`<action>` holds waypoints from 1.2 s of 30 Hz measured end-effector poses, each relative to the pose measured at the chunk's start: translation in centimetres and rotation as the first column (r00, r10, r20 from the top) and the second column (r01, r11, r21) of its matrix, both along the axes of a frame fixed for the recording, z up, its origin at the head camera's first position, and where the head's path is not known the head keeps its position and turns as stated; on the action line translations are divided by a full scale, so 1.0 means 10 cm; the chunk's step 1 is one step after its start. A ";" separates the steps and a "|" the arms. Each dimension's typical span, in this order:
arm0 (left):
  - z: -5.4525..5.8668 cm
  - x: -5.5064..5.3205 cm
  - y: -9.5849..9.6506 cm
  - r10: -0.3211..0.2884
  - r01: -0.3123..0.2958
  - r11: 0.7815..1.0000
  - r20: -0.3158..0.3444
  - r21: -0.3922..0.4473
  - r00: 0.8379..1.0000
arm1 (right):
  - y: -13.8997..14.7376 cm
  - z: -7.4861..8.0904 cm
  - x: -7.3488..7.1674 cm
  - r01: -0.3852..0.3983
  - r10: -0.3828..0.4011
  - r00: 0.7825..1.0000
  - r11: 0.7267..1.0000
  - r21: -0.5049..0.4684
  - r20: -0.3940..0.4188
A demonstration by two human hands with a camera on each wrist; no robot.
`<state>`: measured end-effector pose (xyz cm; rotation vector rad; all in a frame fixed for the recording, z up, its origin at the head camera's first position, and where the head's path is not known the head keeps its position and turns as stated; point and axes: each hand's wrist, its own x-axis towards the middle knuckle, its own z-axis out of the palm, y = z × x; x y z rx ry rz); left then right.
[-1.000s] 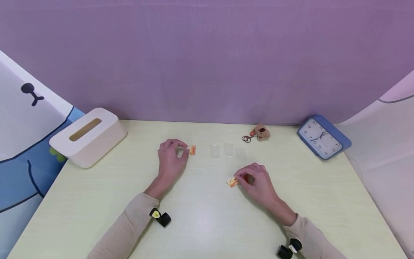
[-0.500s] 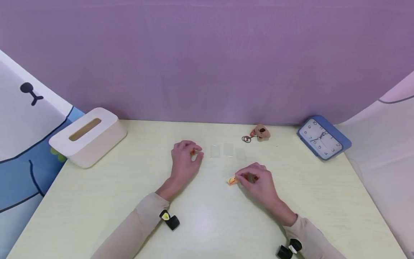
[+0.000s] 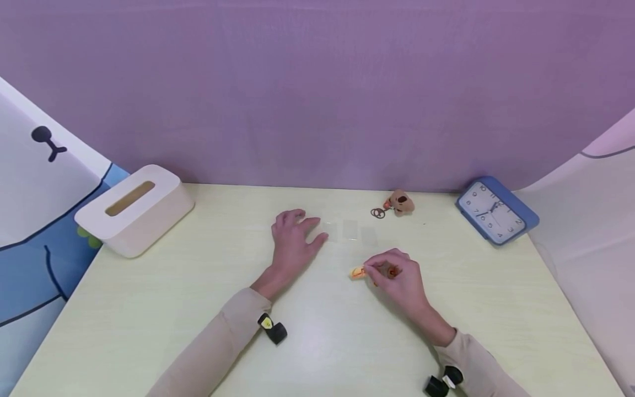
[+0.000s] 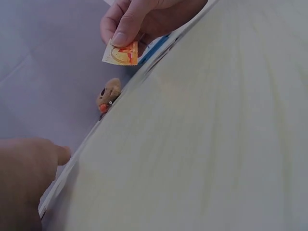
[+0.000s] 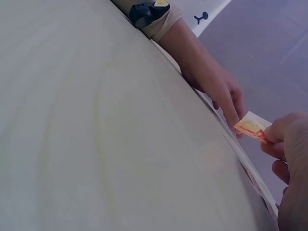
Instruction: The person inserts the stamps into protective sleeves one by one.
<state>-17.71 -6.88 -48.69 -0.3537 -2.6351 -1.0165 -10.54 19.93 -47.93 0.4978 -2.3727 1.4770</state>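
Observation:
My right hand [image 3: 397, 278] pinches a small flat orange-and-yellow packet [image 3: 357, 273] between thumb and forefinger. In the left wrist view the packet [image 4: 122, 54] shows a pale, serrated edge. More orange shows beneath the right palm in the head view, too small to make out. My left hand [image 3: 294, 242] is at the table's middle with thumb and forefinger spread apart. Its fingertips are beside a clear thin square [image 3: 331, 231]; whether they touch it I cannot tell. Two other clear squares [image 3: 350, 229] lie to its right. No packet shows at the left hand.
A pale tissue box [image 3: 139, 209] stands at the left. A brown animal-head keychain [image 3: 401, 203] lies near the table's back edge, and a blue clock [image 3: 496, 212] leans at the right. A purple backdrop [image 3: 317, 99] rises behind the table [image 3: 317, 342].
My left hand has moved right towards the clear squares, and its fingers have spread. The orange packet it pinched is out of sight. The right hand has barely moved, its packet slightly turned.

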 end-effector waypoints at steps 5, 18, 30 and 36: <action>0.00 -0.02 0.02 -0.010 0.010 0.994 -0.002 -0.110 1.000 | -0.01 0.00 0.00 -0.003 0.003 1.000 1.000 -0.003 0.015; -0.02 -0.01 0.00 -0.049 0.061 0.980 0.066 -0.188 0.997 | 0.00 -0.01 0.00 -0.005 0.005 1.000 1.000 -0.012 0.022; 0.00 0.13 -0.04 -0.088 0.088 0.996 -0.014 -0.021 0.996 | -0.02 0.01 0.01 0.005 -0.004 1.000 1.000 -0.009 0.017; 0.04 0.20 -0.05 -0.108 0.103 0.988 0.038 0.112 0.993 | -0.02 0.00 0.02 0.011 -0.011 1.000 1.000 -0.011 0.025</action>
